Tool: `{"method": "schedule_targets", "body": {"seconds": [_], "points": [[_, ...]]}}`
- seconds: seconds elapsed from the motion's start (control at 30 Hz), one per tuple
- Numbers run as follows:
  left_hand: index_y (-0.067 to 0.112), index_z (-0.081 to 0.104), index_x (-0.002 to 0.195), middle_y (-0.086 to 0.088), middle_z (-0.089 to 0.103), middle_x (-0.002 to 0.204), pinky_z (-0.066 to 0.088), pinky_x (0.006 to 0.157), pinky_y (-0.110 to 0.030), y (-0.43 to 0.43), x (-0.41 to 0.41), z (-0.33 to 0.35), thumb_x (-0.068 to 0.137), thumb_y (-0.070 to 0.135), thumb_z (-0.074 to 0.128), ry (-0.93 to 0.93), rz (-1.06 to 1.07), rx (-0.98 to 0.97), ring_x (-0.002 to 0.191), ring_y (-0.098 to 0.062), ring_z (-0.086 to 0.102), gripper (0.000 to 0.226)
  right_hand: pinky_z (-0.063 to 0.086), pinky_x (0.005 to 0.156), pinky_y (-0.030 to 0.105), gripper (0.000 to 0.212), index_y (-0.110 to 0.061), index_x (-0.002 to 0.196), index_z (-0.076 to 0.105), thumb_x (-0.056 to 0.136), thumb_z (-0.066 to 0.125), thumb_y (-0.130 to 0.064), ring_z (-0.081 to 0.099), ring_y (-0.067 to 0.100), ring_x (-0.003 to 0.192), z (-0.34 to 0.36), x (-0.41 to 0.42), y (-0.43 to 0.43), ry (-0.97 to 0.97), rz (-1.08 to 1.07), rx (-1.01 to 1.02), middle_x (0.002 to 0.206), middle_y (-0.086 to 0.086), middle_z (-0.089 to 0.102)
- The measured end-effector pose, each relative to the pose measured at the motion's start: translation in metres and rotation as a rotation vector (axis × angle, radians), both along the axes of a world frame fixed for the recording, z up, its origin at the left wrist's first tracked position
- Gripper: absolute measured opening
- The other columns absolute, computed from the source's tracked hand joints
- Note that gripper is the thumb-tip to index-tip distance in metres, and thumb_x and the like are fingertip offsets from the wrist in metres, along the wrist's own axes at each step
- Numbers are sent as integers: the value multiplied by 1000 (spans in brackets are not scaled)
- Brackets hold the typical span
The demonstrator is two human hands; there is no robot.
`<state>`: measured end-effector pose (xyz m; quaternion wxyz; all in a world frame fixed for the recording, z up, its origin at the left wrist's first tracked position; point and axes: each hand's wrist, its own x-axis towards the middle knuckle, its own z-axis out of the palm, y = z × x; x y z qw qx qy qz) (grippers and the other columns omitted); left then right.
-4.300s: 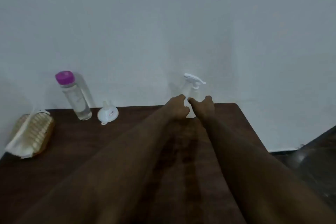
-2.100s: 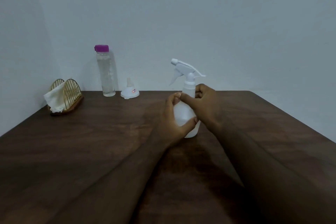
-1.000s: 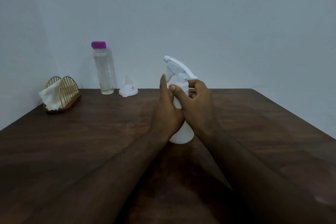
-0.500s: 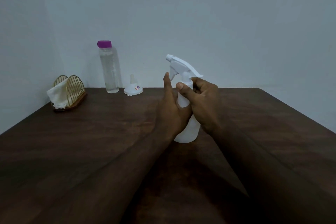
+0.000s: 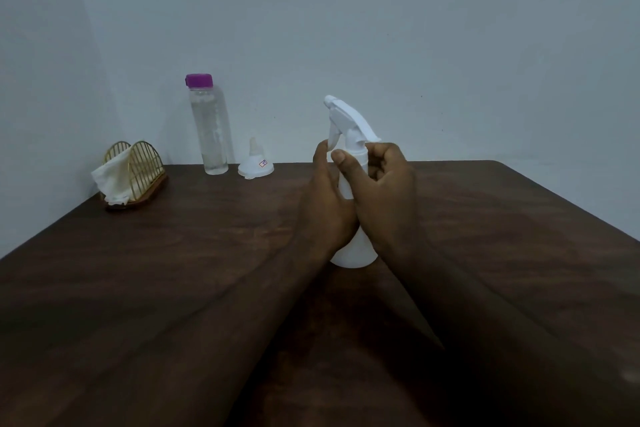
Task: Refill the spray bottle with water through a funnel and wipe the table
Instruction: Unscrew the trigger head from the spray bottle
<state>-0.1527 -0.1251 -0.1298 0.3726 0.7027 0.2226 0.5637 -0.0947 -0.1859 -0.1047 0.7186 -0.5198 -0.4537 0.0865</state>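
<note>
The spray bottle [image 5: 355,251] stands upright on the dark wooden surface [image 5: 173,270], about mid-way across and a little back from the near edge, its white trigger head screwed on and pointing left. Both hands are on it. The left hand [image 5: 327,208] clasps the body from the left, palm against the plastic and thumb lying up alongside the neck just below the trigger; its fingers go round the far side, where I can't see them. The right hand [image 5: 384,198] comes in from the right, its fingers [image 5: 379,163] curled and, with the thumb, pinching the collar under the spray head.

Well behind, along the back edge by the wall [image 5: 415,28], a clear water bottle [image 5: 209,135] with a purple cap [image 5: 198,80] stands upright. Just beside it, to the right, a white funnel [image 5: 255,165] sits mouth down, spout up. Farther left, near the corner, a gold wire holder [image 5: 142,166] has a pale cloth [image 5: 112,177] tucked in it, spilling out at the front.
</note>
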Motion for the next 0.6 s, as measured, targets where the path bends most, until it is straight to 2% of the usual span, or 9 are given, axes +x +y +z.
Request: {"method": "schedule_targets", "body": {"seconds": [0.07, 0.13, 0.2, 0.27, 0.3, 0.33, 0.4, 0.53, 0.6], "points": [[13, 34, 139, 5, 67, 92, 55, 82, -49, 1, 0, -2, 72, 62, 53, 22, 44, -42, 92, -19, 67, 85, 58, 73, 31, 18, -18, 102, 64, 93, 67, -33, 69, 7, 79, -1, -1, 0, -68, -11, -24, 87, -6, 71], [21, 27, 147, 24, 60, 89, 55, 83, -38, 1, -1, -7, 66, 69, 49, 78, 100, -52, 87, 3, 63, 97, 58, 73, 34, 17, -17, 99, 66, 99, 57, -31, 68, 9, 79, -4, -1, -1, -98, 24, -32, 83, -5, 69], [22, 28, 146, 32, 52, 88, 52, 78, -23, 1, 1, -11, 66, 69, 46, 72, 127, -44, 83, 15, 58, 95, 55, 74, 32, 20, -15, 100, 66, 102, 52, -30, 66, 6, 81, -6, -1, 0, -96, 49, -31, 84, -7, 68], [21, 36, 140, 29, 54, 88, 49, 72, -11, 3, 2, -10, 72, 64, 43, 73, 157, -6, 86, 13, 60, 81, 53, 73, 26, 15, -18, 102, 62, 100, 55, -32, 66, 1, 82, -6, -1, 0, -100, 54, -17, 86, -10, 67], [20, 41, 135, 22, 59, 87, 53, 73, -18, 3, 3, -8, 74, 62, 44, 65, 128, -11, 90, 3, 64, 74, 55, 74, 24, 16, -21, 106, 60, 96, 62, -34, 67, 0, 84, -6, -2, 0, -84, 59, -11, 90, -11, 68], [18, 43, 129, 15, 63, 88, 58, 76, -33, 3, 4, -7, 76, 62, 48, 44, 82, -25, 92, -9, 67, 68, 57, 75, 23, 25, -23, 108, 56, 91, 69, -36, 69, 0, 87, -6, -2, 0, -51, 62, -2, 95, -10, 69], [17, 42, 127, 13, 66, 95, 57, 76, -46, 4, 4, -8, 79, 60, 53, 36, 72, -22, 91, -10, 67, 66, 58, 76, 25, 36, -24, 108, 53, 83, 78, -34, 70, 3, 89, -6, -1, 1, -6, 41, -2, 100, -8, 70], [21, 27, 146, 47, 58, 90, 51, 77, -30, 3, 4, -11, 68, 80, 48, 12, 135, -62, 84, 21, 57, 100, 56, 74, 20, 15, -22, 108, 61, 95, 64, -28, 69, 4, 86, -4, 2, -1, -77, 43, -24, 95, -7, 71], [22, 26, 148, 50, 56, 87, 47, 81, -25, 4, 5, -13, 63, 83, 46, -7, 129, -106, 80, 26, 53, 107, 57, 79, 29, 17, -17, 111, 64, 100, 56, -27, 69, 9, 88, -5, 2, -1, -79, 82, -43, 95, -3, 71]]}}
